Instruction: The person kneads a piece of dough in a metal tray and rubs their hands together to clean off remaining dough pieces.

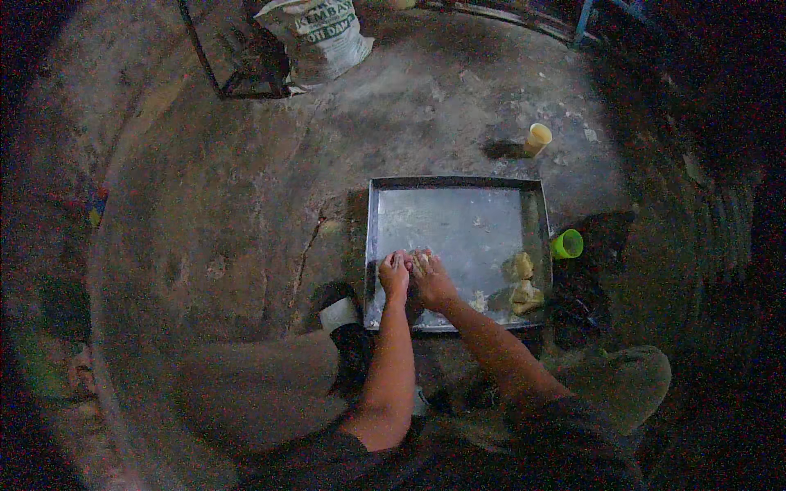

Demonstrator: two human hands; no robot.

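Observation:
In the left front part of a shallow square metal tray (458, 182), both of my hands meet. My left hand (394, 276) is closed, fingers curled and thumb on top. My right hand (434, 280) bends in against it, its fingers over a pale piece of dough (421, 261). Most of that piece is hidden by the fingers. Two yellowish lumps of dough (526, 298) lie along the tray's right side, one behind the other. Pale crumbs or flour (480, 301) are scattered to their left.
A bright green cup (566, 244) is just outside the tray's right wall. Farther back stands a cream cup (537, 140). A white printed sack (327, 49) sits by a dark metal frame (250, 94) at the far left. A whitish object (338, 314) lies near the tray's front left corner.

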